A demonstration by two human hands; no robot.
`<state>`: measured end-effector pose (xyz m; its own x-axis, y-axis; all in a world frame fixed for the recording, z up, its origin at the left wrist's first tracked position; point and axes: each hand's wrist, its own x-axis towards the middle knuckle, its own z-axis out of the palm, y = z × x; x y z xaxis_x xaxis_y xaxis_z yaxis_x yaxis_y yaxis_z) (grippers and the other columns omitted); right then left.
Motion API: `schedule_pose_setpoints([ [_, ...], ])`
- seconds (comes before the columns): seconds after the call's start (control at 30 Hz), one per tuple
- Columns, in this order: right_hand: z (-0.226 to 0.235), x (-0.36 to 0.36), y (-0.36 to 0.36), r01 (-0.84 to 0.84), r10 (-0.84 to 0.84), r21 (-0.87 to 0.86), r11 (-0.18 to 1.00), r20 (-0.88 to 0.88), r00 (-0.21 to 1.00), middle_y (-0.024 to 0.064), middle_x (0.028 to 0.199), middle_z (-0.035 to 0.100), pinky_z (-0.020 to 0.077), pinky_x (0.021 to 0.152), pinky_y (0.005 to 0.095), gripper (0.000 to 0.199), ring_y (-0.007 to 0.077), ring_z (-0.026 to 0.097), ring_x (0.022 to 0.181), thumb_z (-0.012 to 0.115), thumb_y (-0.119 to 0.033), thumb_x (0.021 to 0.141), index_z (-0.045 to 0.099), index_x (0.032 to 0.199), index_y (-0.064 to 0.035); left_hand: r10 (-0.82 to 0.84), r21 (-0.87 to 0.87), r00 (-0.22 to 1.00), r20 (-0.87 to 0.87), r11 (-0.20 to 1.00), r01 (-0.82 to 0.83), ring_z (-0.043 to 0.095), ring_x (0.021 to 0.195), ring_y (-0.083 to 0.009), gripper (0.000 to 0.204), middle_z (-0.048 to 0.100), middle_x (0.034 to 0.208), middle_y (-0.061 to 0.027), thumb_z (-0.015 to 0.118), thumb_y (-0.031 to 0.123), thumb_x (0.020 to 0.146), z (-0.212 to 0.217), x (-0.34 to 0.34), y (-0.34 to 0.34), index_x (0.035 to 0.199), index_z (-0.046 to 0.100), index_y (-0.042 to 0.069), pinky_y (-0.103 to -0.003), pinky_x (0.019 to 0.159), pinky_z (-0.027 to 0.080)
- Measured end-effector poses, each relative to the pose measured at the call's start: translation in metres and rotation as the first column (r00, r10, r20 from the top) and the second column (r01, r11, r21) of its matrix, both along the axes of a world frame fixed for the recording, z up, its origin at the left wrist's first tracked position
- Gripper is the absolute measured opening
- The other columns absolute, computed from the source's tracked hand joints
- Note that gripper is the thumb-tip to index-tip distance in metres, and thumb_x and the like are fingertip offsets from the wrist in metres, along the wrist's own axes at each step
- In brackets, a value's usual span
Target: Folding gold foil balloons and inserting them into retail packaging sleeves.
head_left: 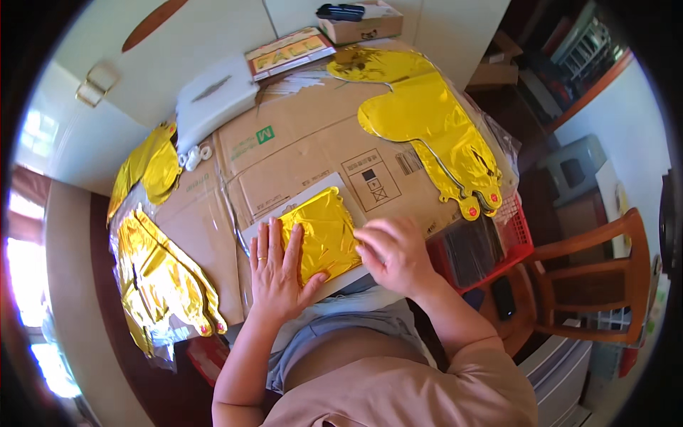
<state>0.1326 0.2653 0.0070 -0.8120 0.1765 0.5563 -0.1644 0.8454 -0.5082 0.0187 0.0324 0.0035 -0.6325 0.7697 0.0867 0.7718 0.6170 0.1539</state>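
A gold foil balloon (324,245), folded into a flat packet, lies on a pale sheet (313,192) at the table's front edge. My left hand (276,263) rests on the packet's left side and the sheet, palm down with the fingers stretched out; one finger wears a ring. At the packet's right edge my right hand (395,252) is closed in a pinch, its fingertips meeting the foil; how much foil is between them is hard to see. Larger flat foil balloons (434,121) are spread at the right, with more gold foil balloons (160,277) at the left.
Flattened cardboard (292,156) covers the table. A white package (213,99), a flat printed box (288,53) and a small carton (363,25) stand along the back. Small white rolls (194,156) lie at the left. A red basket (519,228) and a wooden chair (583,274) are at the right.
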Motion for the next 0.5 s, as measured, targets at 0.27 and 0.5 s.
schedule_pose_setpoints([
  [0.27, -0.025, 0.01, 0.003, -0.005, 0.005, 0.008, 1.0, -0.046, 0.999, 0.007, 0.111, 0.062, 0.046, 0.093, 0.0441, 0.026, 0.0271, 0.06, 0.102, 0.074, -0.013, 0.082, 0.069, 0.107, -0.0084, 0.009, -0.037, 1.0, -0.029, 0.999, -0.01, 0.016, 0.154, -0.0509, 0.093, 0.023, 0.165, -0.0295, 0.052, 0.072, 0.093, -0.001, 0.001, 0.003, 0.16, 0.034, 0.011, -0.062, 0.122, 0.011],
  [0.5, -0.026, 0.01, 0.006, -0.014, 0.013, -0.024, 1.0, -0.047, 0.999, 0.0056, 0.11, 0.064, 0.0457, 0.09, 0.0434, 0.026, 0.0268, 0.061, 0.099, 0.075, -0.013, 0.082, 0.07, 0.107, -0.0094, 0.0, 0.002, 1.0, 0.005, 1.0, 0.0, 0.016, 0.154, -0.0498, 0.092, 0.023, 0.166, -0.0292, 0.051, 0.072, 0.093, -0.002, 0.0, 0.004, 0.16, 0.035, 0.011, -0.061, 0.123, 0.009],
])
